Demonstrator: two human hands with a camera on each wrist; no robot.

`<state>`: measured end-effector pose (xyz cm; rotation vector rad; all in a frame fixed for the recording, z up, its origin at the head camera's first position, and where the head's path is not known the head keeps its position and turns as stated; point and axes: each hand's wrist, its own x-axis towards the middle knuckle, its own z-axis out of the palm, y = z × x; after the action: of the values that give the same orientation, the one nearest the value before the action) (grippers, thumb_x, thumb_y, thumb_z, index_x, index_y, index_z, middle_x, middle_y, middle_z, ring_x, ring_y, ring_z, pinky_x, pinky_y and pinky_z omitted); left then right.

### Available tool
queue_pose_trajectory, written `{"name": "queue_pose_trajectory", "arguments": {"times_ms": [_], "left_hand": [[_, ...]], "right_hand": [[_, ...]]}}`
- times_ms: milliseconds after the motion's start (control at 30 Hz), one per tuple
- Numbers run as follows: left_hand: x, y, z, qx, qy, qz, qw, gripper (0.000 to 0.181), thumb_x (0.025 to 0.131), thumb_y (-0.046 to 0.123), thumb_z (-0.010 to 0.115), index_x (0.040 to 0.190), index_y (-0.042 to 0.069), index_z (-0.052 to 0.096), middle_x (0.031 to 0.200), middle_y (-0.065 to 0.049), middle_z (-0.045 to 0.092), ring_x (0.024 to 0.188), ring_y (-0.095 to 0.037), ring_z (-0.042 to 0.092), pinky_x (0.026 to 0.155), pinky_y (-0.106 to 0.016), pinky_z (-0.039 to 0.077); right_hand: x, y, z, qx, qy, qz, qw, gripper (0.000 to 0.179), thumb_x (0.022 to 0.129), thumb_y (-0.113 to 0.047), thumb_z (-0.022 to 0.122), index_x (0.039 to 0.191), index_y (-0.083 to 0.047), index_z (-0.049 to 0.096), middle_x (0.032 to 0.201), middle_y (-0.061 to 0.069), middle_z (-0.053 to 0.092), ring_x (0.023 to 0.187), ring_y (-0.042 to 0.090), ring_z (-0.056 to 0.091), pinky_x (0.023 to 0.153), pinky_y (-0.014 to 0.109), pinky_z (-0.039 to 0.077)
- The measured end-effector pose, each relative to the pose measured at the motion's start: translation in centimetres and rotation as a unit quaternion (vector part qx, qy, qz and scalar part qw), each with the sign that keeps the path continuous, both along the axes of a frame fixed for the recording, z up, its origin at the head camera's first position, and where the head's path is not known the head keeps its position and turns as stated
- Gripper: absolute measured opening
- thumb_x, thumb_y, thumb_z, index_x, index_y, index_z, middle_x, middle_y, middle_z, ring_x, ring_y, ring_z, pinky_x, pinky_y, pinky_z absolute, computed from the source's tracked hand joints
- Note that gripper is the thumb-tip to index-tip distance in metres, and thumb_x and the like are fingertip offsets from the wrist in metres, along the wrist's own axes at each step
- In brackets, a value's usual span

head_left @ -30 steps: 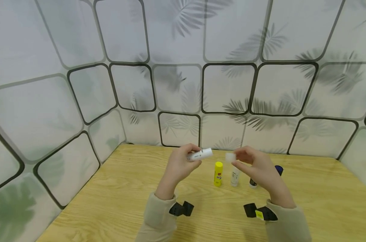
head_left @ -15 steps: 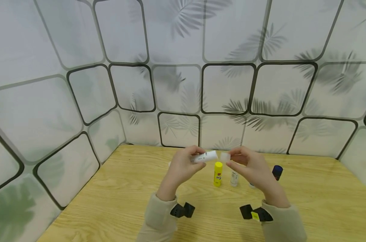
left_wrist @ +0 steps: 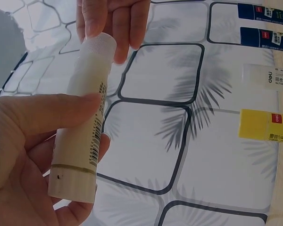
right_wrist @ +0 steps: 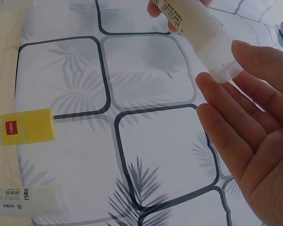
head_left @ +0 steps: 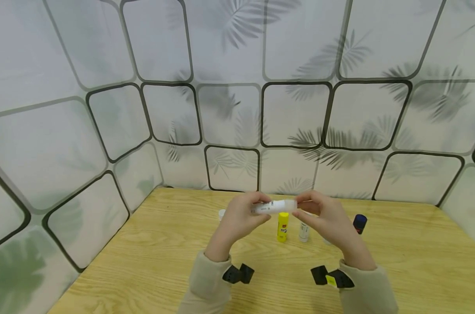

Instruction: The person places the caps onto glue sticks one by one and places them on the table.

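Note:
My left hand point(head_left: 235, 222) grips the body of a white glue stick point(head_left: 273, 206), which lies nearly level above the table in the head view. At its right end sits a translucent ribbed cap point(head_left: 290, 205). The thumb and fingers of my right hand point(head_left: 333, 216) pinch that cap at its end. In the left wrist view, a barcode shows on the glue stick point(left_wrist: 80, 127) beside my thumb. Seen from the right wrist, the cap point(right_wrist: 224, 68) meets the body, and my right thumb touches its rim. Whether it is fully seated, I cannot tell.
Behind and below the hands stand a yellow glue stick point(head_left: 283, 229), a white one point(head_left: 304, 232) and dark blue ones point(left_wrist: 262, 38), partly hidden by my right hand in the head view. A small white object point(head_left: 221, 213) peeks out behind my left hand. A patterned curtain point(head_left: 229, 113) borders the wooden table point(head_left: 151, 261).
The cap and the glue stick were apart a second ago. My right hand has brought the cap leftward and my left hand the stick rightward, so they now meet.

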<state>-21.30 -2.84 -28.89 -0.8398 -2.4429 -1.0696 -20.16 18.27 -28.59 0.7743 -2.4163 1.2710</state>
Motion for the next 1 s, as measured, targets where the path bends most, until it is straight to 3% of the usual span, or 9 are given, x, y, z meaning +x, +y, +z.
{"name": "queue_pose_trajectory", "arguments": {"times_ms": [500,1000], "left_hand": [[0.4,0.5,0.1,-0.019,0.037,-0.009,0.9991,0.026,0.071,0.008,0.074,0.096,0.007,0.065,0.093,-0.002,0.063,0.08,-0.013,0.056,0.07,-0.024,0.046],[0.5,1.1,0.0,-0.04,0.16,0.021,0.9861,0.021,0.069,0.013,0.076,0.088,0.008,0.068,0.084,-0.001,0.065,0.072,-0.012,0.058,0.064,-0.022,0.046]], "right_hand": [[0.1,-0.2,0.0,0.008,0.021,0.009,0.9997,0.021,0.08,-0.006,0.064,0.1,-0.003,0.06,0.099,0.009,0.061,0.09,0.019,0.061,0.072,0.026,0.049],[0.1,-0.3,-0.1,-0.023,0.026,0.008,0.9994,0.018,0.08,0.0,0.061,0.098,0.0,0.062,0.09,0.008,0.064,0.078,0.012,0.062,0.065,0.022,0.05]]}}
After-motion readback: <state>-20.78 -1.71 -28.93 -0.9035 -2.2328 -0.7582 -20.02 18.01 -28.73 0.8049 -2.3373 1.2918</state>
